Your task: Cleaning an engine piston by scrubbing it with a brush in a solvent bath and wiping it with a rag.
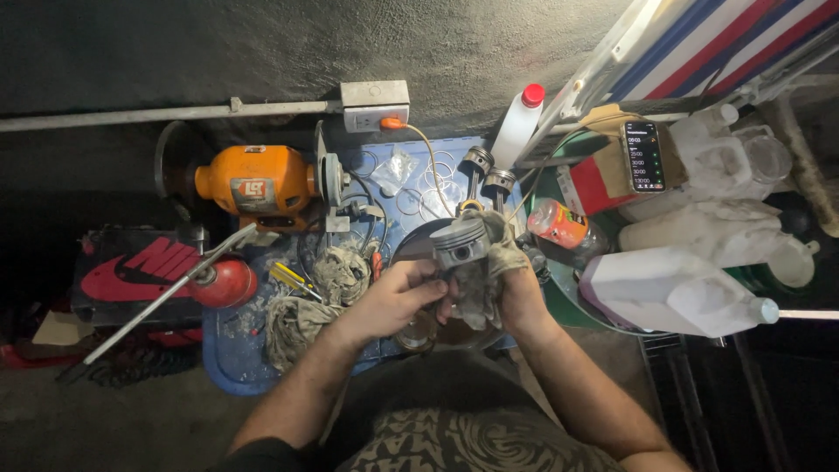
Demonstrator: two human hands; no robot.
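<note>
Right hand (516, 288), wrapped in a grey rag (489, 262), cradles our grey metal piston (461, 243); left hand (398, 297) pinches its skirt. White red-capped bottle (517, 127) behind; orange-labelled jar (559, 225) right.

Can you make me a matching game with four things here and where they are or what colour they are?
Things:
1. piston
2. grinder
3. phone
4. white bottle

Clues:
A. has a red cap
B. orange body
C. held in both hands with a rag
D. leaning on a box, screen lit

Pairs: 1-C, 2-B, 3-D, 4-A
</note>
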